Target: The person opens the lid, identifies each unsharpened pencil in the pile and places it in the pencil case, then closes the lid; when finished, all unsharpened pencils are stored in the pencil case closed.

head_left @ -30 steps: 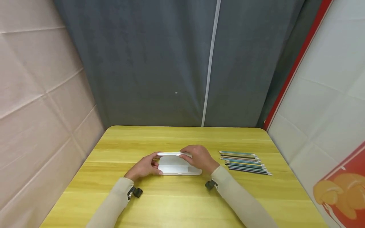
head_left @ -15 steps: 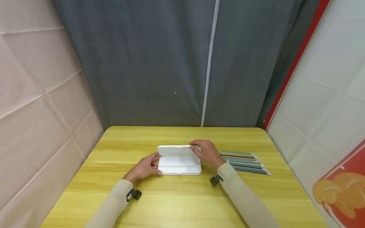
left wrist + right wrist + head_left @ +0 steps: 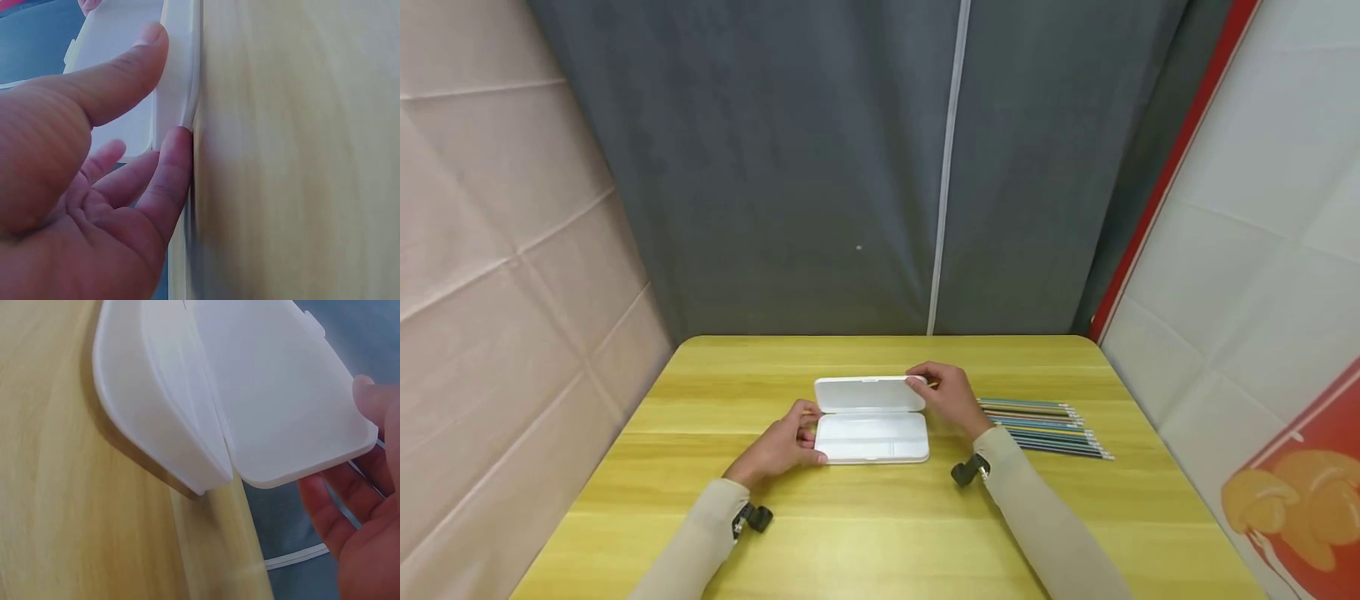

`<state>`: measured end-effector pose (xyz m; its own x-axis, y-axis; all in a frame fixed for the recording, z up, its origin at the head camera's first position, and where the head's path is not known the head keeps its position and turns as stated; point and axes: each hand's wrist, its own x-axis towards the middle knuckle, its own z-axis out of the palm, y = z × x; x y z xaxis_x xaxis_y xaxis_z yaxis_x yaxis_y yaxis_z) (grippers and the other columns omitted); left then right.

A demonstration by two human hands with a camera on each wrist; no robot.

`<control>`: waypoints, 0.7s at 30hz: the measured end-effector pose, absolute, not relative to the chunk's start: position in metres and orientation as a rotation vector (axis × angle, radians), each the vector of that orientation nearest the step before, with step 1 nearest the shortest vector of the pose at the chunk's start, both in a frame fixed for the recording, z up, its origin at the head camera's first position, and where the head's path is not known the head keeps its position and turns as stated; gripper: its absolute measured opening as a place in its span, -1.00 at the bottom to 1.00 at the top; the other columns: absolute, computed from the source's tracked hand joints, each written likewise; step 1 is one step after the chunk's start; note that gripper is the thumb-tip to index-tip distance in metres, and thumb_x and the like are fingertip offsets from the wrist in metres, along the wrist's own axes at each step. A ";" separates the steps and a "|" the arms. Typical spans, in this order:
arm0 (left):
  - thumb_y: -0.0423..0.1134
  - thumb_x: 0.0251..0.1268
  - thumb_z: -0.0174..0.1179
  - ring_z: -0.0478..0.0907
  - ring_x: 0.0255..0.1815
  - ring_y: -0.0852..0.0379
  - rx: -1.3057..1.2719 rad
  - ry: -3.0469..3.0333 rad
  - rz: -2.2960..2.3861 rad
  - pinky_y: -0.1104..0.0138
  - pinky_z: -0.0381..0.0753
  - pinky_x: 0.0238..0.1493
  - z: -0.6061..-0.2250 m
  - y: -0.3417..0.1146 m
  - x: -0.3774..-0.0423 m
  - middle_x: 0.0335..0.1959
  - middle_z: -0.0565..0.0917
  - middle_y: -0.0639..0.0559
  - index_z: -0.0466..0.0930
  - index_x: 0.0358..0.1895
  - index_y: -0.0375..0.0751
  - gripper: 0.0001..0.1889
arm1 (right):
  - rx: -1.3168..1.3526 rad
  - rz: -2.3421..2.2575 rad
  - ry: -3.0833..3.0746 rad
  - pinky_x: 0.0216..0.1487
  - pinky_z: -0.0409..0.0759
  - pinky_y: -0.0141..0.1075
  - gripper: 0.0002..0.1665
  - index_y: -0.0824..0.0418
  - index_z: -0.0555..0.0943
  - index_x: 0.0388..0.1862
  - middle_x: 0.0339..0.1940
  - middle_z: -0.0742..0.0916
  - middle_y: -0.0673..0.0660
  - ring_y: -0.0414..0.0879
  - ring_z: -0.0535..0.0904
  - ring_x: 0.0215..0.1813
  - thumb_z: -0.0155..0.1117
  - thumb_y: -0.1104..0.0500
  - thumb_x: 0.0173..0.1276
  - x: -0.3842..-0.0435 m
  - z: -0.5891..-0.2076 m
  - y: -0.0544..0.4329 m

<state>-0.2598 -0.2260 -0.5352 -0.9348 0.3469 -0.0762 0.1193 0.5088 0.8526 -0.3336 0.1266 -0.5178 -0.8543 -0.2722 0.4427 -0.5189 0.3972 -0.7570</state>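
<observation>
A white pencil case point(image 3: 871, 451) stands on the table, its lid point(image 3: 868, 395) raised along the far side. The base shows a bare white inside with a small divider toward its right end. At the left end of the base, my left hand point(image 3: 782, 443) holds on, thumb at the near corner and fingers along the end wall. In the left wrist view, the fingertips point(image 3: 175, 153) touch the wall. My right hand point(image 3: 953, 400) pinches the lid's upper right corner, thumb on the inner face and fingers behind, as the right wrist view shows of the lid point(image 3: 281, 394).
Right of the case, several pencils point(image 3: 1048, 429) lie side by side on the wooden table point(image 3: 850, 533). A grey curtain point(image 3: 775, 167) hangs behind the table's far edge. Pale cloth walls flank both sides. Each wrist bears a small black camera point(image 3: 760, 518).
My right hand has swung the lid up and back, from nearly edge-on to showing its inner face, moving away and slightly right. My left hand stays at the base's left end.
</observation>
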 end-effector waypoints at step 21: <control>-0.08 0.12 0.64 0.52 -0.12 0.05 0.406 2.555 1.223 0.24 0.53 -0.09 -0.528 -0.227 -0.264 -0.16 0.64 -0.01 0.43 0.56 0.10 -0.11 | 0.425 1.912 -2.431 0.00 0.78 0.04 -0.61 0.22 0.76 0.10 0.01 0.82 0.23 0.00 0.76 0.00 0.38 -0.04 0.55 -0.344 -0.529 0.143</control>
<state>-0.2642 -0.2272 -0.5285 -0.9217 0.3665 -0.1272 0.1308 0.6021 0.7876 -0.3439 0.1431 -0.5286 -0.9627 -0.2000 0.1820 -0.2240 0.2129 -0.9510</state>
